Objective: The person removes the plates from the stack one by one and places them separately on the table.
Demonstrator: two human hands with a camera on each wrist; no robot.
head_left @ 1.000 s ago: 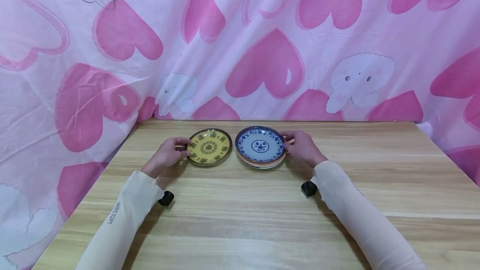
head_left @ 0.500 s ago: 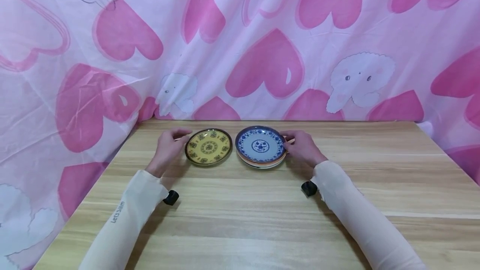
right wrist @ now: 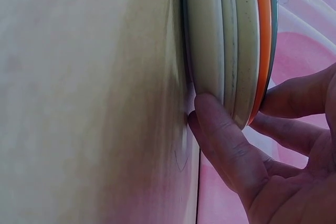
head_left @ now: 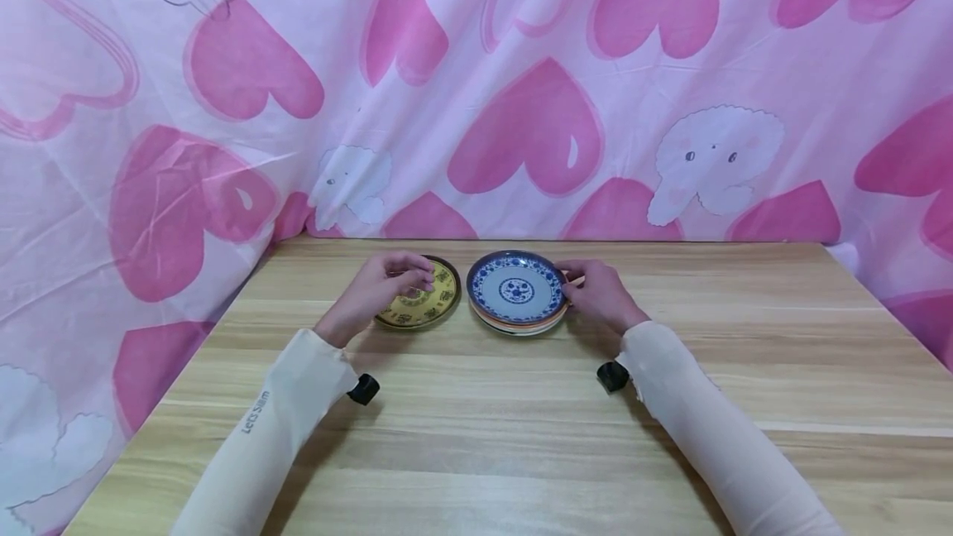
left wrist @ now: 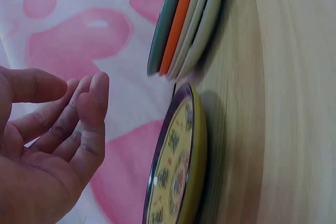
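Note:
My left hand hovers over the left part of a yellow plate with dark patterns and a dark rim, hiding that part in the head view. Its fingers are loosely bent and hold nothing; the left wrist view shows a gap between the hand and the plate. To the right of the yellow plate stands a stack of plates, topped by a blue-and-white one with a floral ring. My right hand grips the stack's right edge. In the right wrist view, its fingers touch the rims of both upper and lower plates.
A light wood table carries the plates near its back edge. Behind and left of it hangs a pink curtain with hearts and cartoon figures. A black wrist camera sits below the left sleeve, another on the right.
My left hand has let go of the yellow plate's left rim, lifted, and moved right to above the plate. The right hand and the stack have stayed in place.

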